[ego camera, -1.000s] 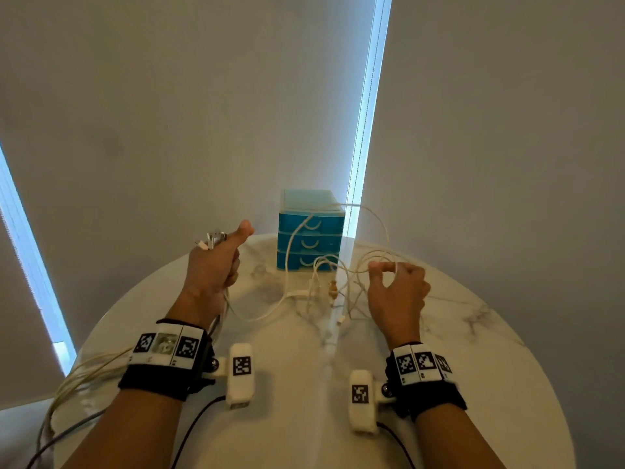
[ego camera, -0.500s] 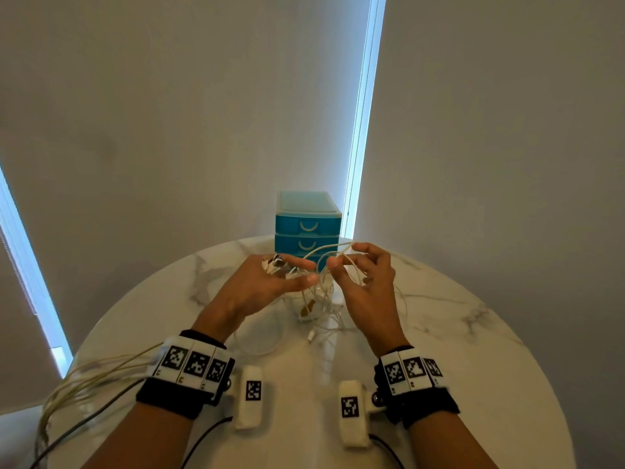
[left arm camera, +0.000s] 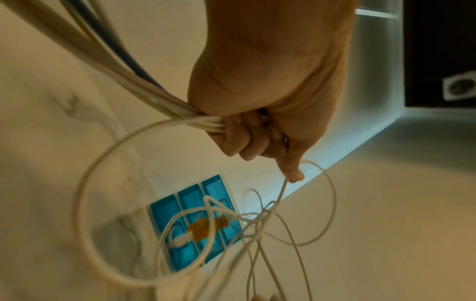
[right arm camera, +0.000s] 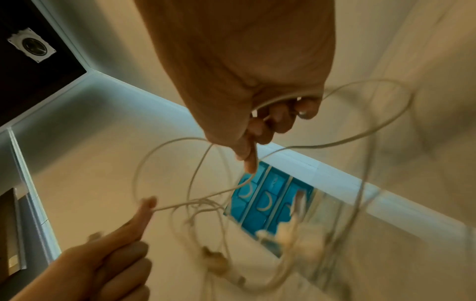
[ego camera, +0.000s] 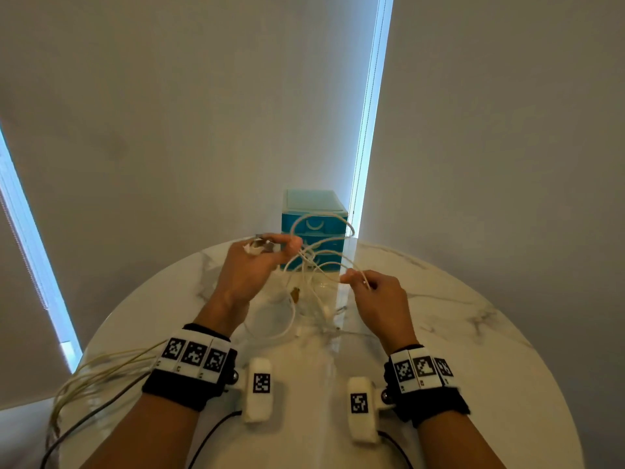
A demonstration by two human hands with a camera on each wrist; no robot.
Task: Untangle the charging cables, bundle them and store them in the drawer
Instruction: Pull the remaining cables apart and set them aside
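Observation:
A tangle of thin white charging cables [ego camera: 313, 265] hangs between my two hands above the round marble table [ego camera: 490, 350]. My left hand [ego camera: 252, 265] grips a bunch of cable ends, with metal plugs [ego camera: 262, 244] sticking out past the knuckles. In the left wrist view the left hand [left arm camera: 257, 130] has its fingers curled round several cords [left arm camera: 180, 110]. My right hand [ego camera: 375, 292] pinches a single strand [ego camera: 363, 279]; the right wrist view shows that strand [right arm camera: 280, 99] running through the curled fingers [right arm camera: 273, 120]. An orange-tipped connector [ego camera: 295, 294] dangles low. The blue three-drawer box [ego camera: 314, 228] stands behind, drawers closed.
The drawer box sits at the table's far edge against the grey wall [ego camera: 169, 113]. Loose cable loops [ego camera: 284, 319] lie on the marble between my hands. Other pale cords [ego camera: 98, 370] trail off the table's left edge. A bright window strip [ego camera: 370, 96] runs up behind the box.
My hands, close together half a second ago, have pulled apart. The left rose toward the box with its plugs; the right drew a strand down and to the right, opening the loops.

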